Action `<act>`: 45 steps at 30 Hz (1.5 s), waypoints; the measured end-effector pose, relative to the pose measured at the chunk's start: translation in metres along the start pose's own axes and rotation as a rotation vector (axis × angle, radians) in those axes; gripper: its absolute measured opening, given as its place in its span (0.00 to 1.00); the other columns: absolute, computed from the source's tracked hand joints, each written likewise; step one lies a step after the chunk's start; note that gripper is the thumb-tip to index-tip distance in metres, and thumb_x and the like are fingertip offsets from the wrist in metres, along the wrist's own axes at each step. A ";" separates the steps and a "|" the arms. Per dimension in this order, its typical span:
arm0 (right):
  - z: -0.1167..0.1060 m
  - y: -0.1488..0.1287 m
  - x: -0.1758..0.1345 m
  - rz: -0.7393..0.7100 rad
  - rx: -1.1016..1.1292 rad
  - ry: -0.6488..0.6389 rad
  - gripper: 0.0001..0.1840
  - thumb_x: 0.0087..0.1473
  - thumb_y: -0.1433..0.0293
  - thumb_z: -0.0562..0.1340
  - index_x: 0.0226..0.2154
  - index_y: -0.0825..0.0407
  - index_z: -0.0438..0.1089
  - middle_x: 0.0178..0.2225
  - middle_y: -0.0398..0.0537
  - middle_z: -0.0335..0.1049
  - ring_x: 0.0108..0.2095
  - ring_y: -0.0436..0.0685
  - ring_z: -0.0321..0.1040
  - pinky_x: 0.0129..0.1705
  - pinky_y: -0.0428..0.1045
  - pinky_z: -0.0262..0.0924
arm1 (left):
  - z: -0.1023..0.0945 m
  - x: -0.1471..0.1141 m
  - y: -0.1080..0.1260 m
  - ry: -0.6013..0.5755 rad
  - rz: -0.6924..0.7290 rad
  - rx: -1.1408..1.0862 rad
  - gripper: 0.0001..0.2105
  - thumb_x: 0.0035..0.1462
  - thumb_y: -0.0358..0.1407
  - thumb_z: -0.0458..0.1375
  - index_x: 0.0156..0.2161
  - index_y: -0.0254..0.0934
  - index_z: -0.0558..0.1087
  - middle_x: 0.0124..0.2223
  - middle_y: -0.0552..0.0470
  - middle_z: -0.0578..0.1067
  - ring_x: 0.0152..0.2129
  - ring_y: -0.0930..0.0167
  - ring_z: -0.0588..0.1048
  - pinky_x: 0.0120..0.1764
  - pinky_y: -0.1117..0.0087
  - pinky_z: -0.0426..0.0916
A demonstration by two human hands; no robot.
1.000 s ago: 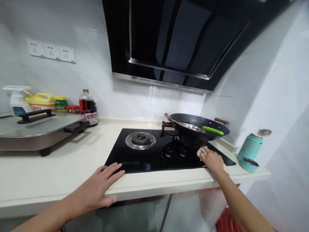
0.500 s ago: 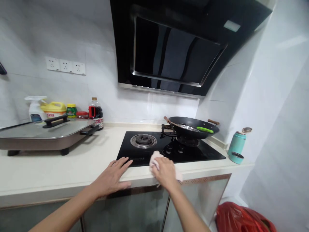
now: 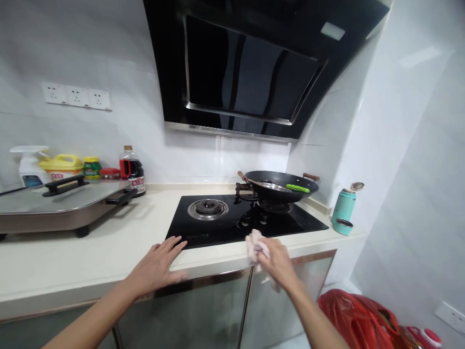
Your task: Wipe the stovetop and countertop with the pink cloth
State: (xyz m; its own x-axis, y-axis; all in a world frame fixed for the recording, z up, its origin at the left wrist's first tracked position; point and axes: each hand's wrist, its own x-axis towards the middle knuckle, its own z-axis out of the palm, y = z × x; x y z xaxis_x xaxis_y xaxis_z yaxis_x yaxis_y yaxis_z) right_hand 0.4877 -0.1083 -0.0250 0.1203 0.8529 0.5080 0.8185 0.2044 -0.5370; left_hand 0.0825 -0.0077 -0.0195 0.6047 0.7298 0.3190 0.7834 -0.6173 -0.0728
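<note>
My right hand grips a pale pink cloth at the front edge of the black glass cooktop. Part of the cloth hangs below the hand, over the counter edge. Resting at the cooktop's front left corner, my left hand lies flat with its fingers spread and nothing in it. The left burner is bare. On the right burner sits a black wok holding a shiny metal piece and a bright green-handled utensil.
An electric pan with a glass lid stands left, with a spray bottle and soy sauce bottle behind. A teal flask and its cup stand right. The range hood hangs above; a red bag sits low right.
My right hand has slid the cloth rightward along the cooktop's front edge. My left hand stays at the corner. The view has shifted a little to the right.
</note>
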 end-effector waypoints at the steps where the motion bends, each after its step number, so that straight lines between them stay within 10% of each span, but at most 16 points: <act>1: -0.015 0.017 0.002 0.055 0.011 -0.002 0.21 0.54 0.65 0.59 0.51 0.48 0.74 0.49 0.51 0.76 0.50 0.62 0.68 0.53 0.54 0.58 | 0.000 0.000 0.000 0.002 -0.001 -0.004 0.41 0.59 0.64 0.54 0.70 0.43 0.64 0.72 0.38 0.62 0.67 0.50 0.62 0.62 0.50 0.59; 7: -0.062 0.059 0.043 0.186 -0.186 0.112 0.27 0.58 0.57 0.55 0.55 0.49 0.72 0.50 0.52 0.75 0.51 0.63 0.68 0.52 0.54 0.60 | 0.000 0.001 0.003 0.007 0.001 -0.018 0.41 0.58 0.64 0.56 0.69 0.43 0.65 0.71 0.38 0.63 0.66 0.49 0.63 0.62 0.47 0.59; 14: -0.009 0.032 0.085 0.286 -0.505 -0.110 0.23 0.63 0.54 0.56 0.52 0.48 0.73 0.53 0.57 0.74 0.54 0.68 0.68 0.53 0.60 0.56 | -0.003 -0.001 0.008 -0.020 -0.019 -0.017 0.41 0.57 0.61 0.58 0.70 0.42 0.64 0.72 0.38 0.62 0.67 0.49 0.62 0.62 0.48 0.59; 23: 0.053 -0.069 0.031 -0.186 -0.201 -0.138 0.13 0.59 0.66 0.61 0.47 0.46 0.73 0.50 0.47 0.75 0.52 0.61 0.66 0.53 0.54 0.53 | -0.002 -0.001 0.010 -0.016 -0.024 -0.020 0.41 0.58 0.61 0.57 0.70 0.40 0.63 0.72 0.36 0.61 0.67 0.49 0.61 0.62 0.48 0.58; 29: 0.088 -0.121 -0.015 -0.466 0.004 -0.160 0.37 0.51 0.74 0.64 0.63 0.44 0.62 0.58 0.50 0.69 0.57 0.63 0.62 0.59 0.58 0.54 | -0.004 -0.002 0.012 0.016 -0.017 0.001 0.40 0.58 0.62 0.56 0.69 0.41 0.65 0.71 0.36 0.63 0.66 0.50 0.63 0.62 0.50 0.59; 35: 0.054 -0.034 -0.045 -0.428 -0.033 -0.094 0.47 0.40 0.81 0.59 0.65 0.46 0.61 0.65 0.51 0.64 0.65 0.64 0.57 0.67 0.63 0.52 | -0.002 -0.002 0.008 0.007 -0.020 -0.009 0.40 0.58 0.60 0.56 0.70 0.42 0.64 0.72 0.38 0.62 0.67 0.50 0.62 0.62 0.50 0.59; 41: -0.026 0.082 -0.074 0.201 0.145 -0.006 0.24 0.54 0.63 0.54 0.52 0.48 0.70 0.46 0.52 0.78 0.46 0.64 0.75 0.49 0.56 0.69 | 0.003 -0.001 0.006 0.032 0.000 -0.026 0.40 0.58 0.61 0.56 0.70 0.41 0.64 0.72 0.36 0.62 0.67 0.49 0.62 0.62 0.49 0.58; 45: -0.091 0.113 -0.033 0.462 0.091 0.277 0.23 0.53 0.54 0.57 0.46 0.49 0.69 0.42 0.53 0.77 0.43 0.65 0.74 0.47 0.55 0.67 | 0.006 -0.002 0.006 0.057 0.001 -0.038 0.41 0.58 0.64 0.56 0.70 0.43 0.64 0.72 0.37 0.62 0.66 0.49 0.63 0.63 0.50 0.57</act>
State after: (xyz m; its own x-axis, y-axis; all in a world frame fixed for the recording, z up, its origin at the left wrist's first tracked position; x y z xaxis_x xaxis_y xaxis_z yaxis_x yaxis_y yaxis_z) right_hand 0.6272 -0.1565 -0.0411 0.6094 0.7080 0.3569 0.5949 -0.1107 -0.7962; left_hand 0.0871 -0.0115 -0.0262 0.5950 0.7120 0.3728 0.7764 -0.6291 -0.0378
